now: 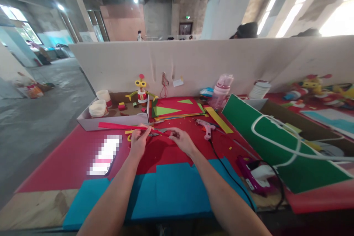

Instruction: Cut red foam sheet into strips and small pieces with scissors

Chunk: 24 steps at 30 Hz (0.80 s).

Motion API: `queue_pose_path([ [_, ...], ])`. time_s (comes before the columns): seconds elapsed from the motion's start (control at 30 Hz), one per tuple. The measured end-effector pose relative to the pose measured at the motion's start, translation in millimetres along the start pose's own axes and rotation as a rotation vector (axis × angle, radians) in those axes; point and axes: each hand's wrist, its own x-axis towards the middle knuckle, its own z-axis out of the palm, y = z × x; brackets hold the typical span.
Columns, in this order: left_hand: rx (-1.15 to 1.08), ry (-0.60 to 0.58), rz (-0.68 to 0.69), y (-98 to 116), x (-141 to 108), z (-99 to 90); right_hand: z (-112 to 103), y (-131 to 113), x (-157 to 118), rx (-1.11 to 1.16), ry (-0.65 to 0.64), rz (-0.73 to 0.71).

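A long red paper strip (116, 126) stretches between my two hands above the red-covered table (63, 155). My left hand (140, 140) pinches it near its middle, and its wide end sticks out to the left. Fingers of my right hand (181, 140) are closed on the strip's narrow right end. Behind and below my left hand lie scissors with yellow handles (129, 137), partly covered. To the right of my right hand rests a pink glue gun (206, 128). A phone (106, 155) lies left of my left forearm.
Blue sheets (177, 188) cover the front edge. A white box (116, 122) with cups and a yellow figure (141, 90) stands back left. Stacked coloured paper (177, 107), a pink bottle (221, 90), a green board (265, 147) and a purple power strip (253, 179) are around too.
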Motion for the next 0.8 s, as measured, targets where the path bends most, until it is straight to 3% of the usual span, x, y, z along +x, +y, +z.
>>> queue_pose_path([
  [0.1,0.111,-0.091,0.108,3.0,0.4,-2.6,-3.6,-0.7,-0.2,-0.327,-0.043,-0.069],
  [0.2,0.167,-0.113,0.146,4.2,1.4,-3.7,-4.1,-2.9,-2.0,-0.449,-0.029,-0.096],
  [0.3,0.167,-0.139,0.132,4.3,1.5,-3.9,-1.3,-4.7,-4.2,-0.406,-0.023,0.006],
  [0.43,0.139,-0.121,0.119,3.0,0.9,-3.8,2.6,-4.3,-5.0,-0.189,-0.045,0.129],
  [0.57,0.115,-0.098,0.103,0.1,1.1,-2.7,2.0,-2.1,-3.6,-0.188,-0.056,0.096],
  [0.8,0.070,-0.171,0.086,-1.3,-0.4,3.1,1.3,-3.3,-2.4,-0.146,-0.098,0.008],
])
